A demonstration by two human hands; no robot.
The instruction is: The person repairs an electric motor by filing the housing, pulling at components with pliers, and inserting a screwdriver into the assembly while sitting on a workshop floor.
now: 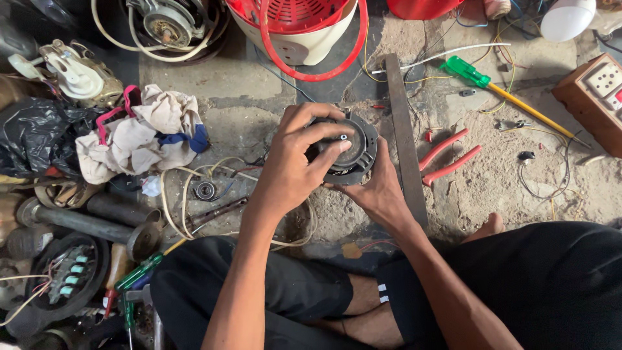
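Observation:
I sit cross-legged on a dusty concrete floor. Both hands hold a round black motor housing (357,153) just above the floor. My left hand (295,165) lies over its top and left side, with the fingers curled across the face. My right hand (378,193) cups it from below and the right. Part of the housing is hidden under my left fingers. Thin wires trail from it toward my knees.
A flat metal bar (404,139) lies just right of the housing, with red-handled pliers (448,159) beyond it. A green-handled screwdriver (481,80) and a wooden switch board (597,97) are at the far right. A crumpled rag (148,133) and a small bearing (206,190) sit to the left, and a red and white fan body (298,29) stands ahead.

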